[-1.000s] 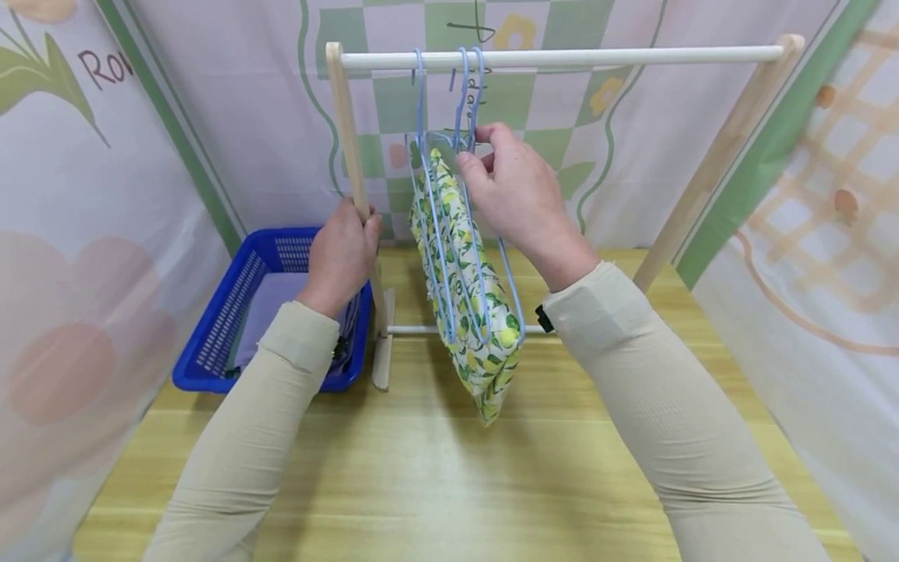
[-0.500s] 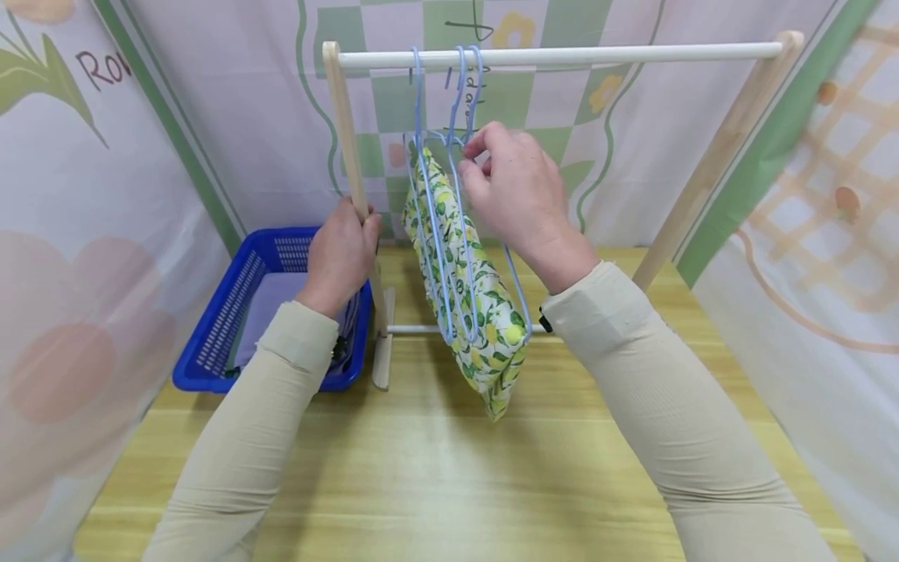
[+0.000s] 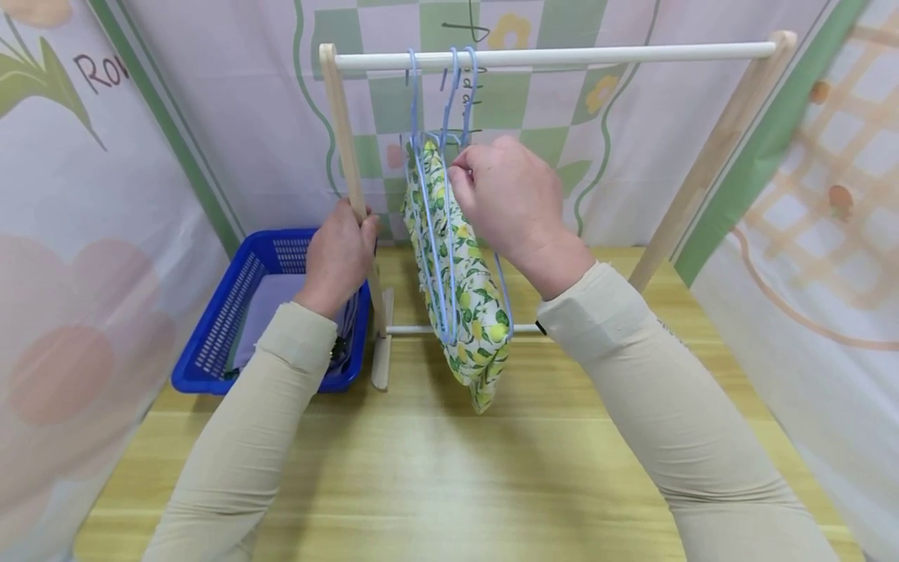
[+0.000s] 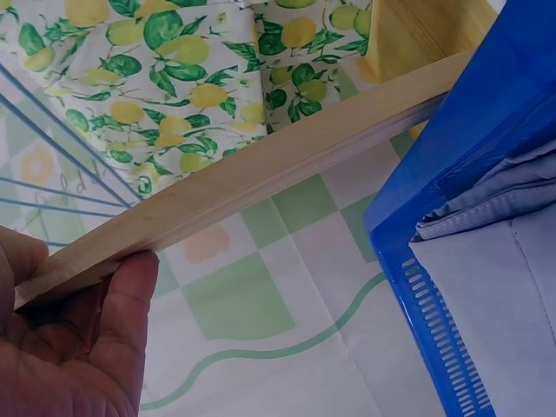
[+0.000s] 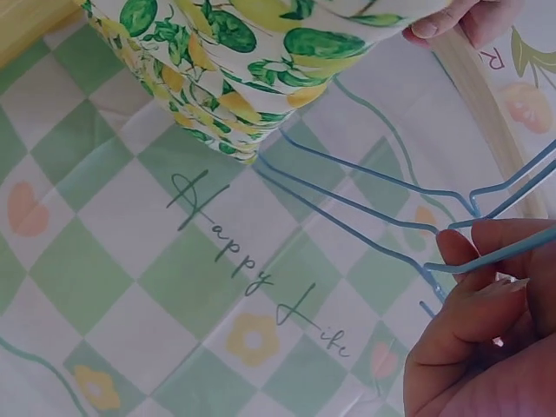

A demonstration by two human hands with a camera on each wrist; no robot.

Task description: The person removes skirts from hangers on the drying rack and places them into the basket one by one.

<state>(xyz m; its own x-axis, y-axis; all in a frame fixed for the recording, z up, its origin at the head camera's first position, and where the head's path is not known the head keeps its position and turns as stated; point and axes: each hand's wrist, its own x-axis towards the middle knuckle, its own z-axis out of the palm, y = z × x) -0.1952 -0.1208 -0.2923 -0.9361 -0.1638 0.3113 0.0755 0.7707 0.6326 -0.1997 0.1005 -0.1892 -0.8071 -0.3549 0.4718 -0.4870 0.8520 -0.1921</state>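
Note:
My left hand (image 3: 340,254) grips the left wooden post (image 3: 342,125) of a small clothes rack. Three light-blue wire hangers (image 3: 414,101) hang close together by their hooks near the left end of its white rail. Lemon-print fabric (image 3: 479,312) hangs folded among the hangers. My right hand (image 3: 513,207) is at the rightmost hanger, just under its hook. In the right wrist view, that hand (image 5: 478,330) pinches the blue hanger wire (image 5: 504,252) between thumb and finger. The left wrist view shows fingers and thumb round the post (image 4: 261,156).
A blue perforated basket (image 3: 186,367) stands left of the rack, with folded grey-lilac cloth (image 3: 270,312) inside. The rack's white rail (image 3: 597,55) runs right to a second wooden post (image 3: 716,156). Printed fabric walls (image 3: 77,297) enclose the wooden tabletop (image 3: 456,476).
The fabric swung slightly right, then back left. The middle hanger's lower end has moved left toward the leftmost hanger. My right hand has dipped slightly; my left hand keeps its grip on the post.

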